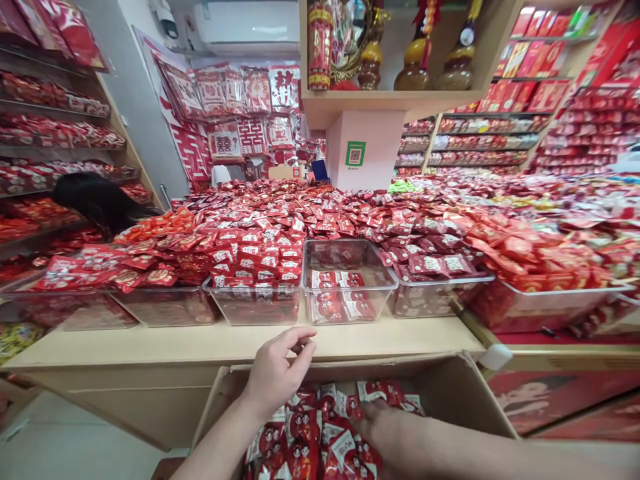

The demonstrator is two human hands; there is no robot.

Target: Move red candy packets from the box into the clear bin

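My left hand hovers above an open cardboard box, fingers loosely curled with thumb and forefinger close together and nothing visible between them. My right hand reaches down into the box among red and white candy packets, its fingers buried in the heap. Just beyond the box, on the wooden counter, stands a clear plastic bin holding only a shallow layer of the same packets.
Other clear bins heaped with red packets line the counter, and red sweets cover the whole display behind. A person's dark hair shows at the left. Shelves of red goods flank both sides; a pink pillar stands behind.
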